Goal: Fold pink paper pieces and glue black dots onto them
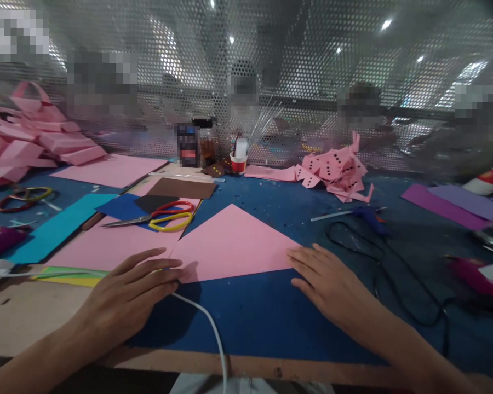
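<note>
The pink triangular sheet (234,246) lies on the blue tabletop (250,323) between the left hand (127,293) at one corner and the right hand (331,279) at the other — both outstretched, gripping nothing, apparently steadying it; the scissors (151,218) lie leftward, seemingly out of the way.
</note>
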`<state>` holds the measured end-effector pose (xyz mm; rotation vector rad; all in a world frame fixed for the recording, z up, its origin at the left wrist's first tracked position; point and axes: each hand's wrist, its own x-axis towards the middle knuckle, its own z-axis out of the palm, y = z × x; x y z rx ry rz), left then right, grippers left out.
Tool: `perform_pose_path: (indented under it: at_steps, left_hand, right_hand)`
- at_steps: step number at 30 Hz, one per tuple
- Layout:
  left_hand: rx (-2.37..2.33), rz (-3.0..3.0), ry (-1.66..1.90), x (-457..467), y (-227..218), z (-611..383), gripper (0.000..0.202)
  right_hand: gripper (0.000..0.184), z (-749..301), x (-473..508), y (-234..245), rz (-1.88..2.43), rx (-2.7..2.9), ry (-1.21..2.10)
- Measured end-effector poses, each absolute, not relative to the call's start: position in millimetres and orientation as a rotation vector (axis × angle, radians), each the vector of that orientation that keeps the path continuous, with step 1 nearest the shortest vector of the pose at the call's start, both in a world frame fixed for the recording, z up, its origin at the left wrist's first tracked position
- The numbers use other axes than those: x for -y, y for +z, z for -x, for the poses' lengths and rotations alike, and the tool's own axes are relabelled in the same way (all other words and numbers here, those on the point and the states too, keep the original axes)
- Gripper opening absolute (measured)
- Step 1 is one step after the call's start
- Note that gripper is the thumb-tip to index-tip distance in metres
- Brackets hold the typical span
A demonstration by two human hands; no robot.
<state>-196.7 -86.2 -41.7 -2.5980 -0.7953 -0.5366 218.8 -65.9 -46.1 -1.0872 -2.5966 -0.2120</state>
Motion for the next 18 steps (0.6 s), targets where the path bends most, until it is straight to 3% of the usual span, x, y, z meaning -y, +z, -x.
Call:
perform_pose_path:
  at_steps: [5,10,18]
  left_hand:
    - [1.0,2.678,-0.756,79,-18,157,0.042]
    - [0.847,3.0,-0.505,56,-5,104,0.046]
    - [0.769,3.141,-0.656,28,-26,78,0.029]
  right_hand:
    - [0.032,-216,67,-45,1.098,2.606,-0.206]
    - [0.031,-213,67,-41,1.113,2.609,-0.197]
    - [0.038,-200,76,-29,1.106,2.593,-0.153]
